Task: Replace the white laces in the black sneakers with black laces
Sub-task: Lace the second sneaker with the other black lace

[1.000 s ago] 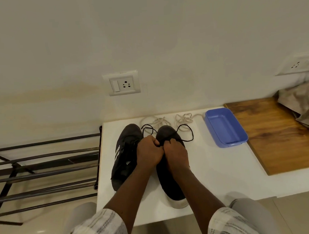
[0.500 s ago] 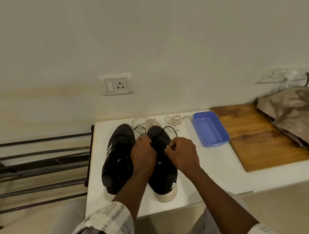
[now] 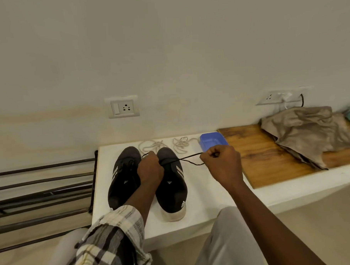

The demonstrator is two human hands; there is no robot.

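Note:
Two black sneakers stand side by side on the white table (image 3: 205, 193), toes toward the wall: the left sneaker (image 3: 123, 174) and the right sneaker (image 3: 171, 184). My left hand (image 3: 150, 169) is closed on the black lace at the right sneaker's eyelets. My right hand (image 3: 221, 166) is off to the right, pinching a loop of the black lace (image 3: 189, 159), which stretches taut between the shoe and that hand. Two white laces (image 3: 150, 146) (image 3: 181, 145) lie bunched behind the toes.
A blue plastic tray (image 3: 212, 139) sits behind my right hand. A wooden board (image 3: 261, 154) with a crumpled beige cloth (image 3: 306, 130) lies to the right. A dark metal rack (image 3: 42, 190) stands left of the table. Wall sockets (image 3: 122, 107) are above.
My right hand has pulled away to the right from the shoe, drawing the black lace out taut. My left hand stayed at the right sneaker's eyelets.

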